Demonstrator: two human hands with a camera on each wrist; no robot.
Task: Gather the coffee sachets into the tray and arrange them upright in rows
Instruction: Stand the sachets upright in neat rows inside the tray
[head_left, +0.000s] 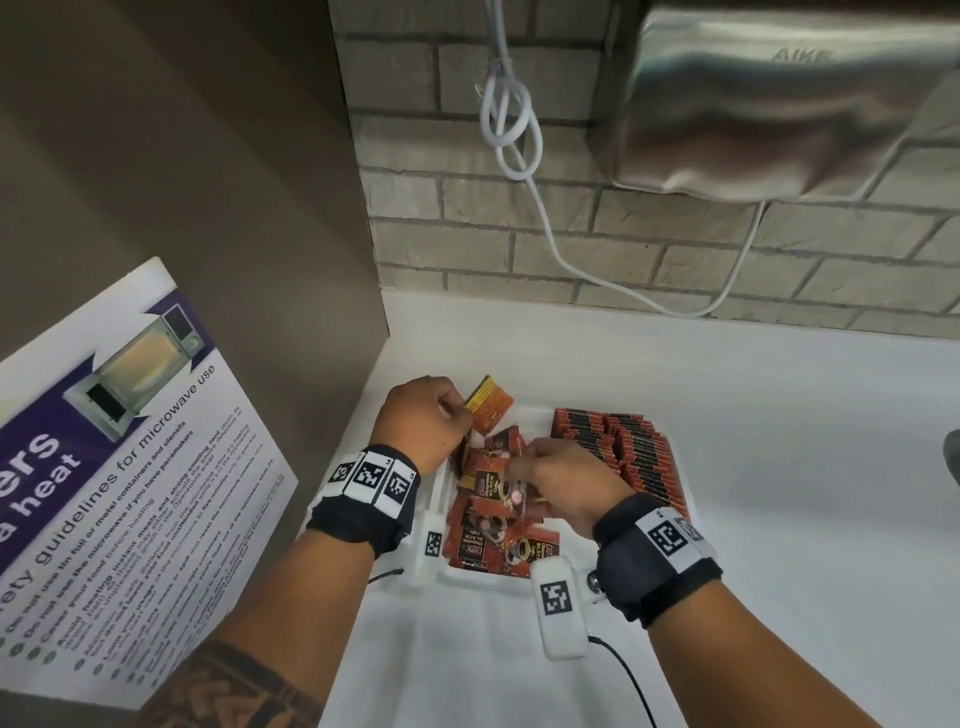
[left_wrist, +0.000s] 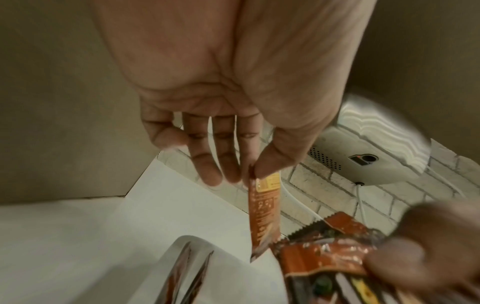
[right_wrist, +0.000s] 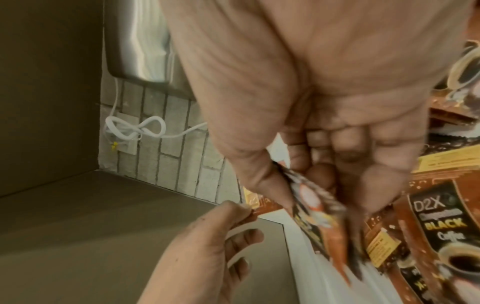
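Observation:
A white tray on the counter holds a loose heap of orange-and-black coffee sachets on its left side. On its right side, upright sachets stand in rows. My left hand pinches a small stack of sachets between thumb and fingers, held above the tray's far left corner; the left wrist view shows that stack edge-on. My right hand is over the heap and grips a sachet between thumb and fingers.
A brown cabinet wall with a microwave-use poster stands close on the left. Behind the tray is a brick wall with a looped white cable and a steel hand dryer. White counter extends to the right.

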